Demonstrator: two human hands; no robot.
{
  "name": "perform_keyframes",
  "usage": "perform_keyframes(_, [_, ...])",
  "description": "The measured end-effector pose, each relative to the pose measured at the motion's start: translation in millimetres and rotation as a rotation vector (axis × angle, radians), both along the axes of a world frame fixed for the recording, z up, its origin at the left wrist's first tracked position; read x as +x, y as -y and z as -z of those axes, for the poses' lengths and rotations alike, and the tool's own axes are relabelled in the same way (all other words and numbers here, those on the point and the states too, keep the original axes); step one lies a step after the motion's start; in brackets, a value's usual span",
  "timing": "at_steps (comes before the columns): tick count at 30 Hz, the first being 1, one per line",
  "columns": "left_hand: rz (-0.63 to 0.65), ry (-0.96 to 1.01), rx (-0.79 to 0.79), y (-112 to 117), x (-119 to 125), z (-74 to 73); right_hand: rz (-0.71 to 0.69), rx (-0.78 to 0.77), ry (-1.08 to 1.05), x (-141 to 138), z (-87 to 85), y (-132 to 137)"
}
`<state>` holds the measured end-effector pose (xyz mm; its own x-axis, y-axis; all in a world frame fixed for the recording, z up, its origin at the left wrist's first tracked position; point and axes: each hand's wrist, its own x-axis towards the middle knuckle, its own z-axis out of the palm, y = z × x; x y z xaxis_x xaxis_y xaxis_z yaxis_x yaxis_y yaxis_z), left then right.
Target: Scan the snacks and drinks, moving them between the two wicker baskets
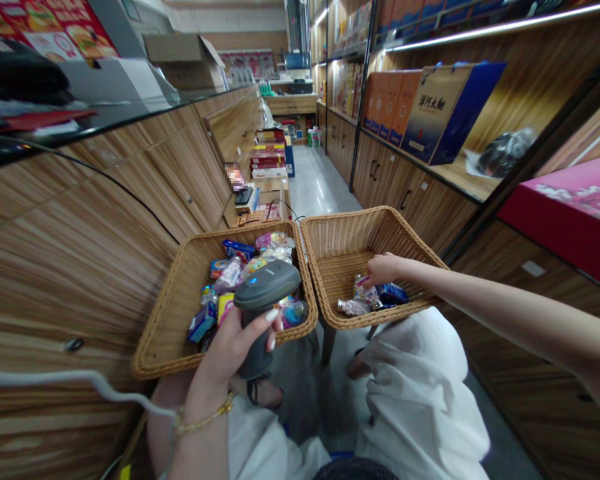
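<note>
My left hand (pixel 243 337) is wrapped round the handle of a dark grey barcode scanner (pixel 267 287), held over the front of the left wicker basket (pixel 163 333). In that basket lie many small packaged goods: blue boxes (pixel 203 323), a dark blue packet (pixel 239 249) and clear bags with colourful contents (pixel 230 275). My right hand (pixel 384 268) reaches into the right wicker basket (pixel 335 253), its fingers closed at the top of a small clear packet (pixel 367 293). Beside it are another clear packet (pixel 354 307) and a dark blue packet (pixel 393 293). My fingertips are partly hidden.
A wooden counter (pixel 105 200) runs along the left, with a thin black cable down its front. Stacked boxes (pixel 270 160) and a phone on a stand (pixel 237 180) are ahead. Shelves with gift boxes (pixel 445 113) and a pink-red box (pixel 575 213) line the right.
</note>
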<state>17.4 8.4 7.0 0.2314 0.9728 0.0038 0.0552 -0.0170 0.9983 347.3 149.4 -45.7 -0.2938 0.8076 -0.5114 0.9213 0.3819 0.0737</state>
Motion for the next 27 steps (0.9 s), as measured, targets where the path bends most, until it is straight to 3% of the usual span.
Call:
perform_keyframes(6, [-0.013, 0.0, -0.003, 0, 1, -1.9, 0.033, 0.026, -0.033, -1, 7.2, -1])
perform_keyframes(14, [-0.005, 0.0, 0.004, 0, 0, -0.1, 0.071, 0.126, -0.174, -1, -6.1, -7])
perform_keyframes(21, [0.001, -0.019, -0.005, -1, -1, 0.3, 0.148, 0.266, -0.74, 8, -4.7, -14])
perform_keyframes(27, [-0.003, -0.007, -0.027, 0, -1, 1.8, 0.224, 0.199, -1.049, 12, 0.4, -17])
